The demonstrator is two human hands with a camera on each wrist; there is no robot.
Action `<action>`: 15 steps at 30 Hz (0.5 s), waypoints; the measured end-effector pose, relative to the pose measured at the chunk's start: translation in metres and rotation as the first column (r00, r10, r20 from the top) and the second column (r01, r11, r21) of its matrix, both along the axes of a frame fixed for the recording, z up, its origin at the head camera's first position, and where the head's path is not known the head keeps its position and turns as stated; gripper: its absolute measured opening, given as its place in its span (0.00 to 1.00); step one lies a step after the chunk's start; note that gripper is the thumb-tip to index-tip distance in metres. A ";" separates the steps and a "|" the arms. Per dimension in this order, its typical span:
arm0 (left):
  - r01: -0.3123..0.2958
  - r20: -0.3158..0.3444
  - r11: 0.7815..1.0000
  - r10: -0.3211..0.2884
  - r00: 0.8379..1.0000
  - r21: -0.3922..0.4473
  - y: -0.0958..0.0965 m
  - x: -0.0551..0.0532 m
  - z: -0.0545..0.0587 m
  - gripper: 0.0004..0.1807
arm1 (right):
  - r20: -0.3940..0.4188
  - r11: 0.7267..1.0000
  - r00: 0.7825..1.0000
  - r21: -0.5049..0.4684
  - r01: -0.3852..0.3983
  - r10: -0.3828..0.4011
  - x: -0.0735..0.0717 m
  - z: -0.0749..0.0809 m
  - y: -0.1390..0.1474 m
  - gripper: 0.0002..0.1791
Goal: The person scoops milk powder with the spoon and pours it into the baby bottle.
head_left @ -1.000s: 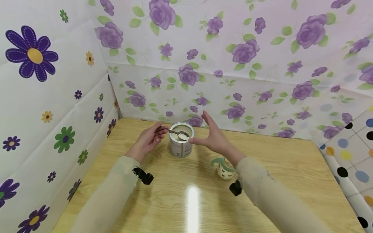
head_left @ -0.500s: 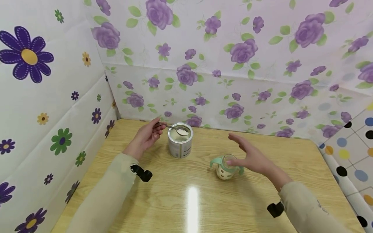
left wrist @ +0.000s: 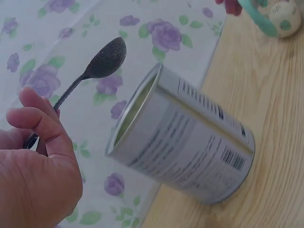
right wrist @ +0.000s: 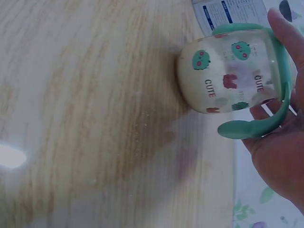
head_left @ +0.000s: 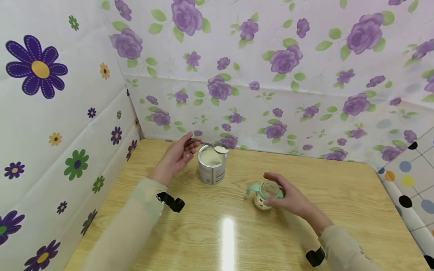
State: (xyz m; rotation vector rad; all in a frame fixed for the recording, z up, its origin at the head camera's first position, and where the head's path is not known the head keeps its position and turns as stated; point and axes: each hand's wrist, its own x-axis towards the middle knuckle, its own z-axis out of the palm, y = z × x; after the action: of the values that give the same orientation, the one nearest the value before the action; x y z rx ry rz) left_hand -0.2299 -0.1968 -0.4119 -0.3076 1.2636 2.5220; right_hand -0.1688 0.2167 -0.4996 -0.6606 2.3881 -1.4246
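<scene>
My left hand [head_left: 178, 156] pinches the handle of a metal spoon [head_left: 206, 143], whose bowl carries white powder [head_left: 221, 149]. The spoon is above the open rim of a silver tin [head_left: 211, 174] holding pale powder. In the left wrist view the underside of the spoon's bowl [left wrist: 108, 58] appears dark, higher than the tin's mouth. On the right, my right hand [head_left: 293, 197] curls round the upper part of an uncapped baby bottle [head_left: 262, 201], thumb in front and fingers behind. The bottle has green handles [right wrist: 249, 128] and cartoon prints; its lower part looks whitish.
Everything stands on a light wooden table [head_left: 190, 233]. Flower-print sheets [head_left: 251, 113] rise behind it and on the left [head_left: 40, 158]; a dotted sheet [head_left: 413, 188] borders the right. The tin is close to the back edge.
The spoon has risen from the tin's mouth with powder on it. My right hand has gone from beside the tin to the baby bottle and closed round it.
</scene>
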 end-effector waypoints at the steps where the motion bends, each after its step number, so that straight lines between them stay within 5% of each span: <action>1: 0.010 -0.004 1.000 -0.010 1.000 0.006 0.004 0.001 0.001 0.26 | 0.000 1.000 1.000 0.006 0.008 -0.008 0.000 -0.002 0.000 0.47; 15: 0.090 -0.045 0.996 -0.090 0.995 -0.003 0.071 0.013 0.006 0.25 | 0.025 0.998 0.998 0.036 0.055 -0.056 0.003 -0.010 -0.001 0.42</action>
State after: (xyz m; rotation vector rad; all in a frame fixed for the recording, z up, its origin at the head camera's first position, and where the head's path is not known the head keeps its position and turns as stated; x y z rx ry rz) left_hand -0.2171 -0.1260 -0.4063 -0.1903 1.2663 2.4656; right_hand -0.1663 0.2159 -0.5094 -0.5674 2.4231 -1.4011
